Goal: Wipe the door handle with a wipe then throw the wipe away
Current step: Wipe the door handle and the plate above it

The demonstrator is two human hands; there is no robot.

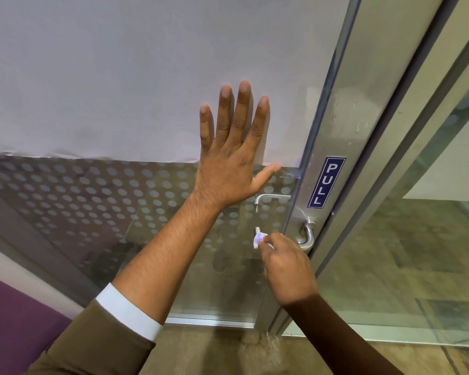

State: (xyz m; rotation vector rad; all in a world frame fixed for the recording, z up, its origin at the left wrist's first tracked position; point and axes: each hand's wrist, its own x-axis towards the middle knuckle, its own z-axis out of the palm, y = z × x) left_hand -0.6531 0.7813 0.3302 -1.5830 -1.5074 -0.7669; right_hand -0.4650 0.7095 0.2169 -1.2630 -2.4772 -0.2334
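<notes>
My left hand (229,161) is pressing flat, fingers spread, on the glass door (146,104); my right hand (284,266) is pinching the wipe (258,237), hiding most of the door handle (307,235).

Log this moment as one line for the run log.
left hand: flat on glass door | right hand: holding wipe on door handle | stage: wiping

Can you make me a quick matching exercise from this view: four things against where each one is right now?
Things:
1. left hand
2. right hand
3. wipe
4. PULL sign

Places:
A. on the metal door frame above the handle
B. flat against the glass door
C. pinched in fingertips at the handle's free end
D. at the handle, gripping the wipe

Pairs: 1-B, 2-D, 3-C, 4-A
</notes>
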